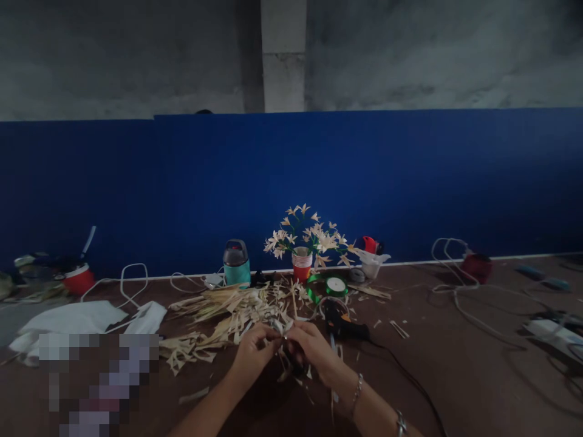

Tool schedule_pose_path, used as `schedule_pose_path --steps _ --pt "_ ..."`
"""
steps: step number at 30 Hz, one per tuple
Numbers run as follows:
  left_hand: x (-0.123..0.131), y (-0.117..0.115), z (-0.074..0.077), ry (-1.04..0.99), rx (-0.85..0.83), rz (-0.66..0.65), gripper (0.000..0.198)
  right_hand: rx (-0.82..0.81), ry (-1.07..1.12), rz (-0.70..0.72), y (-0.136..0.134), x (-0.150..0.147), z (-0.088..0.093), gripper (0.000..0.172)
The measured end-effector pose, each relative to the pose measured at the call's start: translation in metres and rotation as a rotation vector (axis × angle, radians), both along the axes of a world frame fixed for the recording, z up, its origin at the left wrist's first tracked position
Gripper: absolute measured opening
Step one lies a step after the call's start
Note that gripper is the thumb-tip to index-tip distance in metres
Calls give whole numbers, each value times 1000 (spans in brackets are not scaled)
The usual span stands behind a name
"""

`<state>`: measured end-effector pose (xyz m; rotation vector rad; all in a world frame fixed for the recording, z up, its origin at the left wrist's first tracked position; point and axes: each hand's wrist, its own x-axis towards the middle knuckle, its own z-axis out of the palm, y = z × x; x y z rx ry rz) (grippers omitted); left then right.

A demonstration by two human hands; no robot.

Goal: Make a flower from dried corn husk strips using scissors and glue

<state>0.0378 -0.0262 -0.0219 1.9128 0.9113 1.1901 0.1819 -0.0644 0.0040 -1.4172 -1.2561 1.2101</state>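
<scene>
My left hand [257, 352] and my right hand [315, 350] meet low in the middle, thumbs and fingertips pinched together. What they hold is small and partly hidden by the fingers, so I cannot make it out. Just beyond them lies a loose heap of pale dried husk strips [237, 318]. A black glue gun [344, 325] rests right of my right hand, its cord running toward the front. Behind stands a stack of red and white cups [302, 266] holding pale husk-like flowers [321, 240] on green stems. A roll of green ribbon [336, 286] lies beside it.
A teal and dark container [237, 264] stands behind the heap. White plastic sheeting [75, 321] lies left. A white cup [371, 264] with a red object is at the back. Pale cables [478, 321] cross the brown table [432, 364]; a blue partition [387, 176] closes the rear.
</scene>
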Motion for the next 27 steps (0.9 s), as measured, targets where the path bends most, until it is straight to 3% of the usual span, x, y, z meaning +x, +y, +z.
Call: schedule_pose_path --steps 4,6,7,8,11,14,17,21,27 --pt "0 2 -2 -3 -41 48 16 60 -230 -28 2 19 9 25" --pt "1 3 -2 -47 -109 89 15 101 -407 -93 0 40 18 13" --pt "1 3 -2 -79 -160 108 16 120 -556 -151 -2 51 21 13" --pt "1 2 -2 -122 -217 126 17 113 -969 -219 -5 63 24 20" --pt "2 -1 2 -248 -378 150 22 45 -1200 -312 -11 89 19 27" --pt "2 -4 9 -348 -486 143 24 34 -1397 -268 -12 100 5 35" --pt "2 -4 12 -438 -548 126 22 51 -1410 -211 -8 107 -4 43" --pt "0 0 9 -481 -571 121 22 92 -1326 -229 -2 115 0 44" --pt "-1 3 9 -494 -571 148 27 565 -830 -250 1 82 14 11"
